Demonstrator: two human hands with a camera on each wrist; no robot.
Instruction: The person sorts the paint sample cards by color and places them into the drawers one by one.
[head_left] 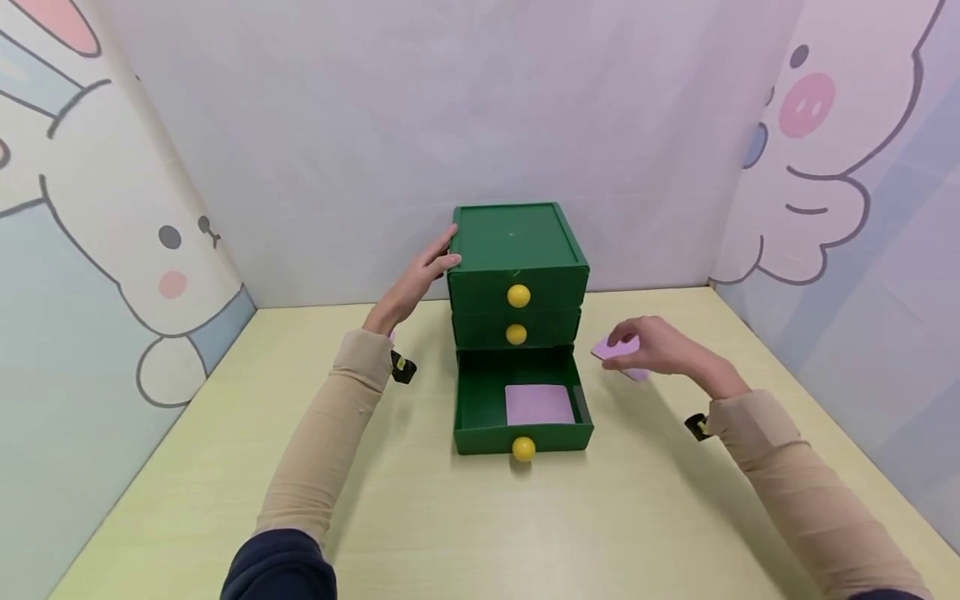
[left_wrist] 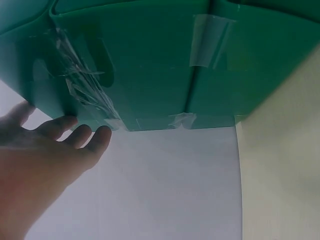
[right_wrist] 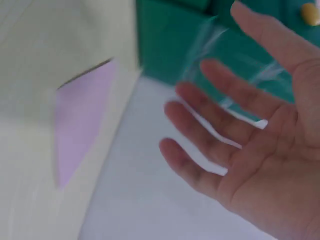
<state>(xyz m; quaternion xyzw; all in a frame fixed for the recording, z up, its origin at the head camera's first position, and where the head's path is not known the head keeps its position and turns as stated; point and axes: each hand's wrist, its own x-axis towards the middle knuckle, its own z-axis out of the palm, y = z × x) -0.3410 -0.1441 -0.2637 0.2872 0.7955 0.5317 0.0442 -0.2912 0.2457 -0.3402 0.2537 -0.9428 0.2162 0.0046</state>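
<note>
A green three-drawer cabinet (head_left: 517,237) with yellow ball knobs stands at the table's back middle. Its bottom drawer (head_left: 483,439) is pulled out, with a flat pink square (head_left: 538,404) lying in the right part. My left hand (head_left: 415,282) rests its outstretched fingers against the cabinet's upper left side; in the left wrist view the fingers (left_wrist: 102,137) lie along the taped green wall. To the right of the cabinet, my right hand (head_left: 660,348) hovers with loosely bent, spread fingers and an empty palm. Below it a second pink square (right_wrist: 82,122) lies on the table, partly hidden by the hand in the head view.
The upper drawer (head_left: 480,292) and middle drawer (head_left: 480,330) are pushed in. A pale wall (head_left: 337,167) stands close behind the cabinet, and cartoon-printed side walls bound the light wooden table (head_left: 450,525). A sliver of pink shows beside the left wrist.
</note>
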